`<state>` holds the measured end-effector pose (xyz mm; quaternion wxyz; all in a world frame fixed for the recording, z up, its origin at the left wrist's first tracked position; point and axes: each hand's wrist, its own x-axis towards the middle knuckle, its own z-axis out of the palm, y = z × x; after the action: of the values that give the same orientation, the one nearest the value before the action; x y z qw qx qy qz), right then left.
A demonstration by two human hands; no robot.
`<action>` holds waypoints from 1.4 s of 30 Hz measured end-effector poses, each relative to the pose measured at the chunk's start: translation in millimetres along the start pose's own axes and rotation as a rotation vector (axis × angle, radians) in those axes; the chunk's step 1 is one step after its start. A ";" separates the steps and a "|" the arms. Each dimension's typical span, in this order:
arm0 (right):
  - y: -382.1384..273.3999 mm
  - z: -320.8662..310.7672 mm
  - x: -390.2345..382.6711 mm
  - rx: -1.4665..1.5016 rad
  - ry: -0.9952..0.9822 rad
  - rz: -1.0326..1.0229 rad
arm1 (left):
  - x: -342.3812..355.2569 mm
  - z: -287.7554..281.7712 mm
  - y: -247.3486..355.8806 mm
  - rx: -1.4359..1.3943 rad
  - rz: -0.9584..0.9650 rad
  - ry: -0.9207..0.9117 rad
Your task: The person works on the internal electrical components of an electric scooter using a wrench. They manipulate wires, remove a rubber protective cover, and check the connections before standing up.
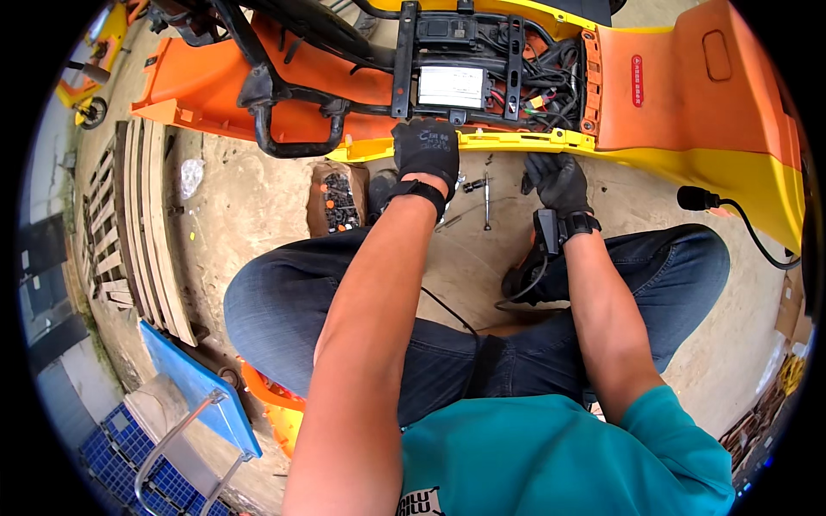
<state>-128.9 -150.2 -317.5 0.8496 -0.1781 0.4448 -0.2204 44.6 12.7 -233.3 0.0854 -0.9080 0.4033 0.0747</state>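
My left hand [426,148], in a black work glove, is closed over the edge of the yellow side panel [495,140] of an orange-and-yellow vehicle body. Its fingertips are partly hidden. Farther right, my right hand [561,183], also gloved, reaches up to the lower edge of that panel with its fingers apart. A small dark device [546,232] with a cable is strapped at my right wrist. In front of my hands the body's open bay holds a silver-white control box [452,86], black brackets [403,60] and bundled wires [551,73].
On the ground between my knees lies a ratchet wrench [488,202]. A box of fasteners [340,202] stands left of my left hand. Wooden pallets [151,224] and a blue-topped cart [198,387] are at the left. A black tubular frame [271,95] crosses the orange shell [194,77]; a black-tipped cable [695,199] hangs at the right.
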 end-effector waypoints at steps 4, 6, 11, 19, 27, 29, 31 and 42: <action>1.4 -12.5 5.6 -0.043 -0.129 -0.038 | 1.7 -2.1 4.9 0.009 -0.020 -0.047; 5.0 -13.0 11.6 -0.011 -0.042 0.007 | 1.5 2.5 3.5 0.010 -0.036 0.004; 7.7 -12.4 17.0 0.049 0.011 0.017 | 1.0 8.5 -5.3 -0.115 0.011 -0.010; 14.0 -20.5 19.2 -0.079 0.121 0.120 | -15.5 -109.7 -7.2 -0.064 0.188 0.006; 25.2 -39.3 13.4 -0.285 0.091 0.223 | -41.4 -164.8 -47.1 -0.408 0.327 0.528; 19.7 -38.4 12.1 -0.298 0.094 0.224 | -35.7 -170.9 -54.6 -0.405 0.328 0.544; 17.6 -31.4 8.2 -0.293 0.089 0.197 | -25.8 -177.2 -59.5 -0.453 0.304 0.597; 6.9 13.6 -31.0 -0.792 -0.151 0.156 | -15.2 -191.2 -94.8 -0.496 0.204 0.605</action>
<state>-131.7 -126.4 -292.6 0.7597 -0.4728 0.4440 0.0469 117.9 45.0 -34.9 -0.2664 -0.8376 0.4679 -0.0927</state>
